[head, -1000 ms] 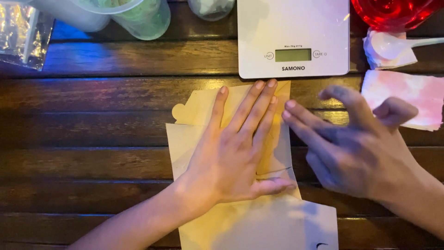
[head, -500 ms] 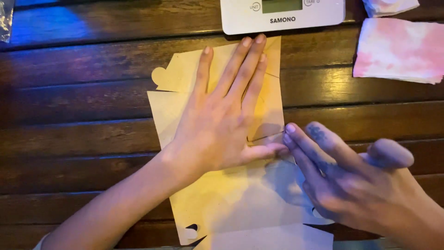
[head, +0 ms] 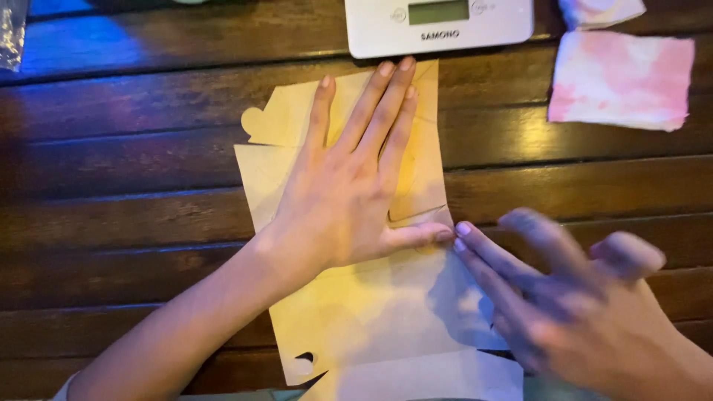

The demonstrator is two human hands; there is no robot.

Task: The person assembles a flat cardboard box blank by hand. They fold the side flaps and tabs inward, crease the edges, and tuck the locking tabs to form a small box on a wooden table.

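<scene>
A flat, die-cut sheet of tan cardboard [head: 356,327], an unfolded box blank with tabs and notches, lies on the dark wooden table [head: 134,186]. My left hand [head: 345,186] presses flat on its upper half, fingers spread and pointing away from me, thumb out to the right. My right hand [head: 572,312] is blurred at the lower right, fingers extended, with two fingertips touching the cardboard's right edge just beside my left thumb. Neither hand grips anything.
A white digital kitchen scale [head: 438,26] stands at the far edge, just beyond the cardboard. A pink-and-white cloth or paper square [head: 620,78] lies at the upper right, with another piece [head: 598,11] above it. Clear plastic wrap [head: 11,33] shows at the upper left.
The view has shifted so the scale sits higher in frame. My right hand has come down from beside the cardboard's upper right to its right edge, near my left thumb. My left hand stays pressed flat.
</scene>
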